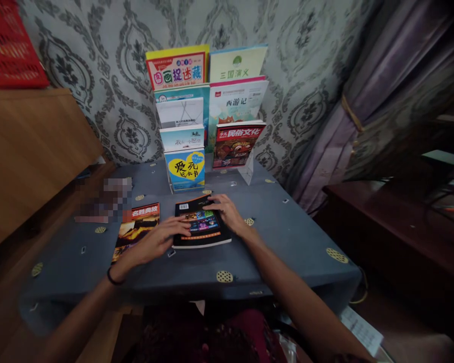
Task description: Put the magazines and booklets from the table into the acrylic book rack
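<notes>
A black book [202, 239] with a barcode and small coloured pictures on its upward cover lies flat on the table. My left hand [164, 236] rests on its left side, fingers stretched out over the cover. On its upper right edge lies my right hand [227, 212], the fingers spread and slightly bent. Partly behind my left forearm is a second book [139, 224] with an orange picture and a red title band. Beyond the black book, a clear display stand [246, 172] holds several upright books, among them a blue and yellow one [185, 170] and a dark red one [236, 146].
Blue cloth with yellow pineapple prints covers the table [287, 242]. A pixelated patch hides an item at the table's left. A wooden cabinet [30, 151] with a red basket [13, 55] stands left. Purple curtain [325, 131] and dark red furniture [393, 227] are on the right.
</notes>
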Demonstrator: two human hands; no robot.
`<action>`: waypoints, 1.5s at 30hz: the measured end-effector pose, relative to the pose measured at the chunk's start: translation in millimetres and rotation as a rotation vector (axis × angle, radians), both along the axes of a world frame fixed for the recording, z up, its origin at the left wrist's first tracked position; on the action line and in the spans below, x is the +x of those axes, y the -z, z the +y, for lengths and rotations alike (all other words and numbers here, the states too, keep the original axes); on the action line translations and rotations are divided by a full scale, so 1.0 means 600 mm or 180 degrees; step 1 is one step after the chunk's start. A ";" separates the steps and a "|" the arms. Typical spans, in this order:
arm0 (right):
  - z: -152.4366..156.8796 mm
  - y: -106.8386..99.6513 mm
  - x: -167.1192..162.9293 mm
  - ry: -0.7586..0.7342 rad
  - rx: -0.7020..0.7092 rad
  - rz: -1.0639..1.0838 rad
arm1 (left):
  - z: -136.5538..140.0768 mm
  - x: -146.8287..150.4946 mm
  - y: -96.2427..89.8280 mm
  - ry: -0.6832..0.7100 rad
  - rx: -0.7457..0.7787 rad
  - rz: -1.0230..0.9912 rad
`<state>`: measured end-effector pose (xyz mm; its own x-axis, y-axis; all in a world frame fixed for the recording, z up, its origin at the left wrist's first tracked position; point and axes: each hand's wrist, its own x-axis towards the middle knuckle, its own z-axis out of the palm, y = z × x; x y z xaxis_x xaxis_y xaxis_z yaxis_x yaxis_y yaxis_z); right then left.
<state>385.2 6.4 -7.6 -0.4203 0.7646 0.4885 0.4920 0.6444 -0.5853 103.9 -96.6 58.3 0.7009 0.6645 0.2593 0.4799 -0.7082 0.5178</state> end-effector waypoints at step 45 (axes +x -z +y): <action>-0.013 -0.003 -0.140 0.0330 -0.0383 -0.1617 | 0.077 -0.035 0.142 -0.1180 0.0577 -0.0055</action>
<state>301.1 -1.7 -5.8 -0.5004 0.8528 0.1492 0.7903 0.5204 -0.3234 83.0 -50.2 -26.9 0.4171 0.8136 0.4051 0.7120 -0.5695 0.4106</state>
